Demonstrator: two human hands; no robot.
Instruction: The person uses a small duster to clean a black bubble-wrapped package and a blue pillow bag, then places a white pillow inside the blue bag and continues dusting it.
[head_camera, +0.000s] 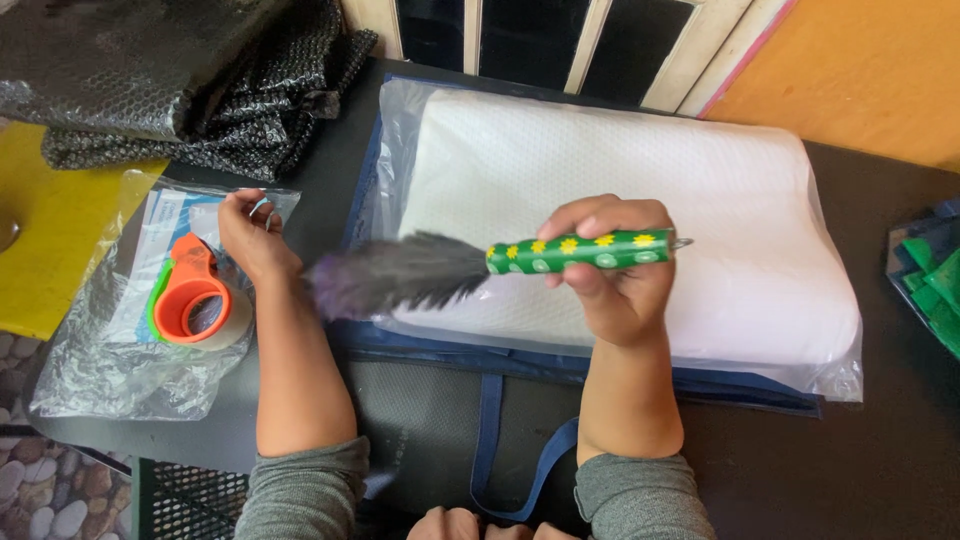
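Observation:
My right hand (610, 275) grips the green handle, dotted with yellow flowers, of a feather duster (570, 252). Its dark purple feathers (395, 278) point left, blurred, over the near left corner of a white pillow (620, 190) wrapped in clear plastic. My left hand (250, 232) rests on a clear plastic bag (120, 360), fingers curled at its upper edge. An orange tape dispenser (192, 298) with a roll of clear tape lies just left of that hand.
The pillow lies on a dark blue bag (500, 420) on a black table (880, 470). Black bubble wrap (200, 90) is piled at the back left, a yellow sheet (45, 230) at left, green items (930, 280) at the right edge.

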